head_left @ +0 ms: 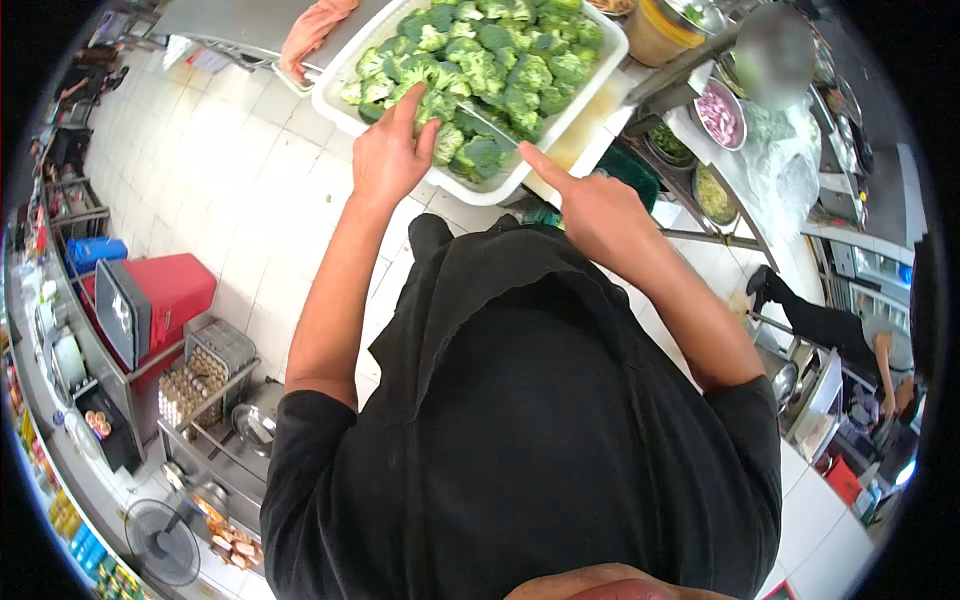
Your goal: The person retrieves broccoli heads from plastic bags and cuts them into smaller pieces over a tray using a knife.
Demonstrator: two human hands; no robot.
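A white rectangular tub full of cut broccoli stands at the top centre. My left hand rests at its near left edge, with the index finger and thumb spread over the florets; the other fingers are hidden. At the near right corner, my right hand is closed on a knife, its index finger stretched along the back of the blade. The thin knife blade points up and left, over the broccoli. The handle is hidden in the hand.
Right of the tub are a brown container, a bowl of chopped purple onion and clear plastic. A person in dark trousers is at the far right. On the left are a red bin and a crate of eggs.
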